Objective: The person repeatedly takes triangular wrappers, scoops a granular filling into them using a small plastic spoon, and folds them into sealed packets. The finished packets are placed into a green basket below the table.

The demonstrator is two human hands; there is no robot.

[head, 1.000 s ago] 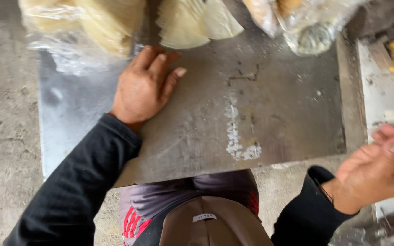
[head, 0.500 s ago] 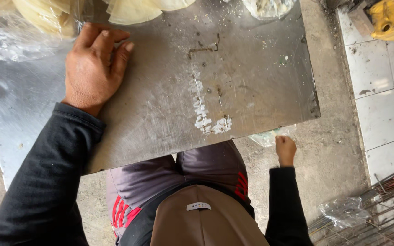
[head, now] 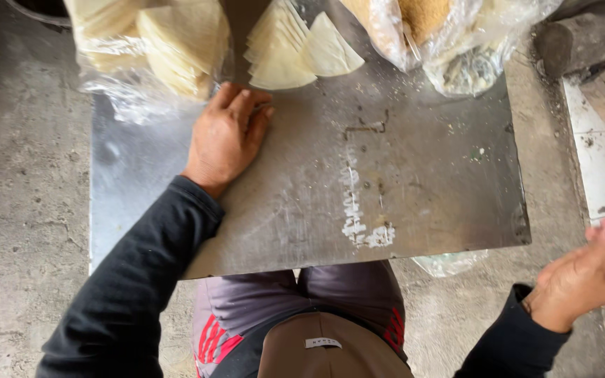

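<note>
On the far left of the metal tray (head: 449, 175), one clear plastic bag (head: 152, 52) holds a stack of pale yellow wrappers (head: 176, 42), their count inside not readable. Just near and right of it, the left hand (head: 227, 136) lies palm down on the bare tray, fingers extended and together, grasping nothing; its fingertips (head: 246, 101) point toward the far edge and stop just short of the bag and of the loose wrapper pile. That pile of triangular wrappers (head: 285, 52) sits far-centre on the tray, fanned, with one separate folded triangle (head: 334, 50) touching its right side; the fan holds several sheets, the exact number not countable. The pile lies directly beyond and slightly right of the left hand, its points aimed at the far edge, so the left hand is plainly the nearer of the two. A white smear of paste or flour (head: 362, 224) marks the tray centre toward the near edge. Far right, two more plastic bags (head: 456, 42) hold brown crumbs and other contents I cannot identify. The right hand (head: 589, 276) is off the tray at the near right, over the floor, well apart from the wrappers, fingers curled and pinched together; whether it holds anything cannot be told.
</note>
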